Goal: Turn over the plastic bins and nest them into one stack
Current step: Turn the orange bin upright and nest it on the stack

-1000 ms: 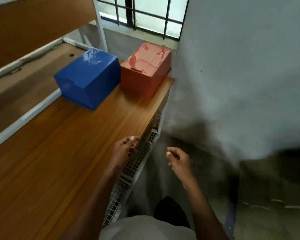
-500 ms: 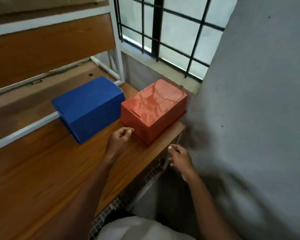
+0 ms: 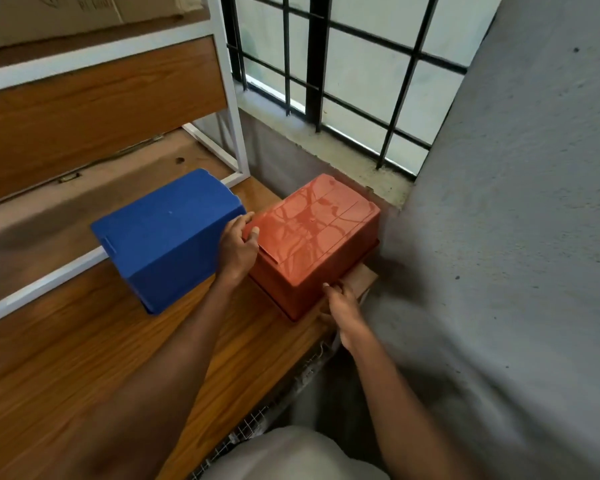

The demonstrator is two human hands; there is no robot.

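1. Red bin (image 3: 312,244): upside down, base uppermost, at the far right end of the wooden table (image 3: 84,358), below the barred window (image 3: 343,74).
2. Blue bin (image 3: 167,240): also inverted, just left of the red bin; whether the two touch cannot be told.
3. Left hand (image 3: 238,245): fingers curled over the red bin's upper left edge, thumb on its top.
4. Right hand (image 3: 343,303): fingers closed on the red bin's lower right rim, at the table's edge.
5. Grey wall (image 3: 499,237): rises to the right.
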